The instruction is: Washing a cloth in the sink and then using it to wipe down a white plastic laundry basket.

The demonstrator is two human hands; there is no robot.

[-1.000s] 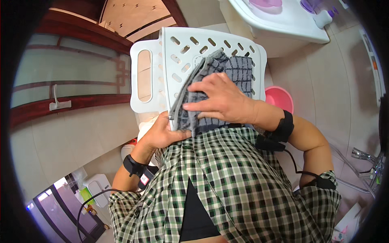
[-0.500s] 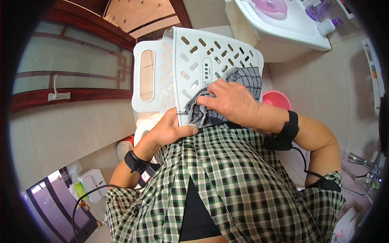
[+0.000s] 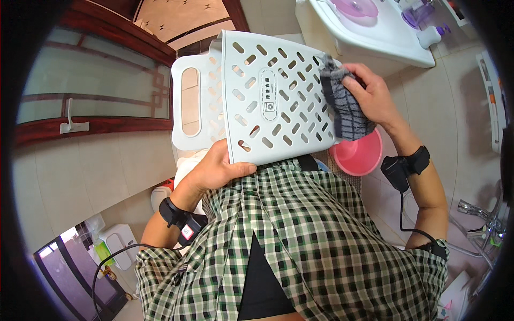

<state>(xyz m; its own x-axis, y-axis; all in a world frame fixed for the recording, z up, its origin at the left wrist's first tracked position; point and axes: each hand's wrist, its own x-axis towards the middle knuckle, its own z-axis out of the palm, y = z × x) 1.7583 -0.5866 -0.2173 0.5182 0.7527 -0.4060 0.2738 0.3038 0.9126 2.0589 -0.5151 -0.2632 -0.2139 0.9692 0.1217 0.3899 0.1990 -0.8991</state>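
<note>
A white plastic laundry basket (image 3: 278, 115) with slotted walls lies tipped on its side in front of my body. My left hand (image 3: 218, 168) grips its near left rim, thumb on the outer face and fingers out of sight inside. My right hand (image 3: 372, 96) is closed on a grey checked cloth (image 3: 345, 101). The cloth is bunched against the basket's right end, hanging down partly over a pink basin (image 3: 358, 155).
A white washbasin (image 3: 375, 35) holding a pink bowl (image 3: 357, 6) stands at the far right, with a pump bottle (image 3: 432, 35) on its edge. A dark red framed door (image 3: 96, 80) is at the left. Shower taps (image 3: 482, 219) are at the right wall.
My right hand has carried the cloth rightward along the basket, from its near left part to its right end. My left hand keeps its grip on the rim. More of the pink basin shows.
</note>
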